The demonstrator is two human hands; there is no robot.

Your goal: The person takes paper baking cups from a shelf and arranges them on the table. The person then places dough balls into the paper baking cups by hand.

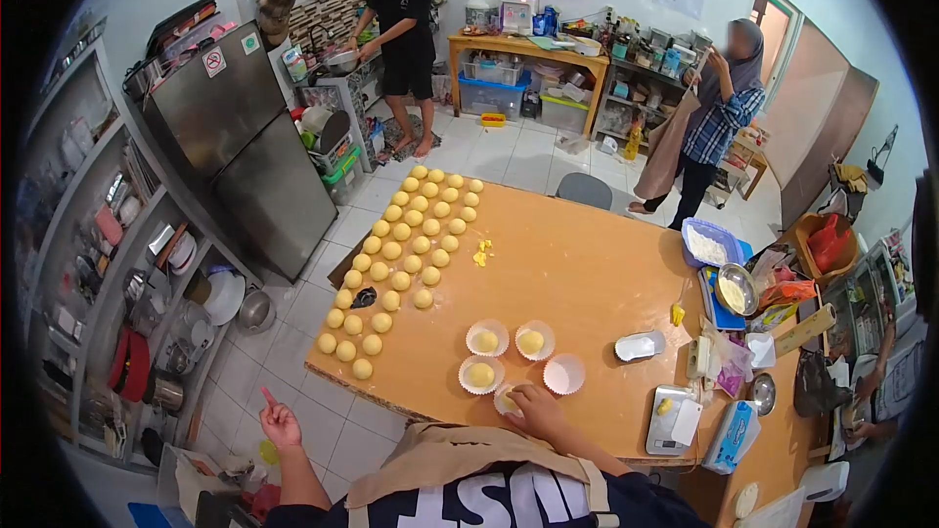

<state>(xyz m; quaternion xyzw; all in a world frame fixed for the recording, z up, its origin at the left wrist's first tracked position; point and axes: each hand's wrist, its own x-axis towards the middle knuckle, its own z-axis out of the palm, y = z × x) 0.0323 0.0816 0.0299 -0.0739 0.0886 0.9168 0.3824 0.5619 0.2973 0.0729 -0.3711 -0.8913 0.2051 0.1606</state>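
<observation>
Near the table's front edge, my right hand [535, 411] is at a paper cup [506, 401], its fingers closed over the cup's contents, which they partly hide. Three white paper cups, one of them here [487, 337], each hold a yellow dough ball [530, 341]. Another paper cup [564, 374] to the right has no ball in it. My left hand [281, 421] is raised off the table's left side, index finger stretched out, holding nothing visible. Rows of yellow dough balls [391, 250] cover the left part of the wooden table [587, 254].
A metal tin [640, 346], a scale [673, 420] and a blue tissue pack [732, 437] are on the right. Behind them are a flour basin [712, 242] and a metal bowl [737, 289]. One person stands by the sink, another by the shelves; a third is partly visible at right.
</observation>
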